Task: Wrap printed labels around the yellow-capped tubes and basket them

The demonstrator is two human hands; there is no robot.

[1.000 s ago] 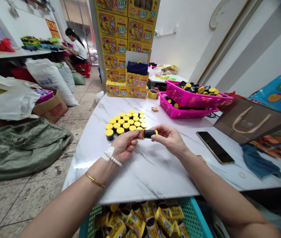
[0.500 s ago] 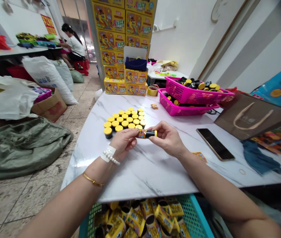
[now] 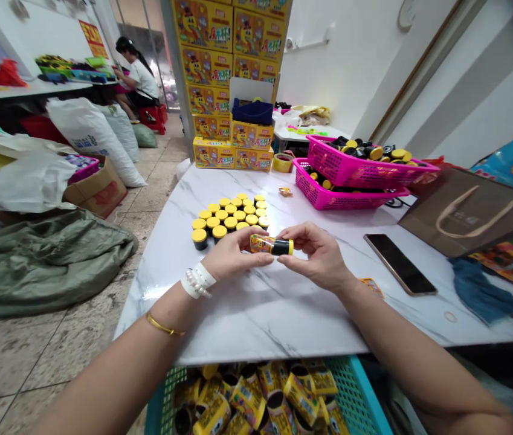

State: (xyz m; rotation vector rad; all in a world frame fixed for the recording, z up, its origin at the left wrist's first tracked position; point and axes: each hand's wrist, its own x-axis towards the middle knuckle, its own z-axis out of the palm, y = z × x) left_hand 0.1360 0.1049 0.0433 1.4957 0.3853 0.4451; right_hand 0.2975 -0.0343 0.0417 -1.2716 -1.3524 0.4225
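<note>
Between my two hands lies a small black cup (image 3: 280, 246) on its side, its yellow lid to the right and a printed wrapper sleeve around its left part. My left hand (image 3: 233, 254) grips the sleeve end, thumb below and fingers behind. My right hand (image 3: 316, 254) pinches the lid end between thumb and fingers. Just beyond my left hand, several black cups with yellow lids (image 3: 231, 222) stand upright in a cluster on the marbled table (image 3: 256, 326). Below the table edge, a teal basket (image 3: 359, 386) holds many cups in yellow printed sleeves (image 3: 248, 399).
Two stacked pink baskets (image 3: 342, 175) of lidded cups stand at the back right. A phone (image 3: 400, 263), a brown paper bag (image 3: 460, 211) and blue cloth (image 3: 487, 290) lie to the right. Yellow cartons (image 3: 211, 154) rise behind; another person (image 3: 141, 78) sits at the far left.
My left fingers have shifted along the wrapped cup, thumb now stretched beneath it, and more of the sleeve shows. The view has moved slightly. The right hand keeps its hold.
</note>
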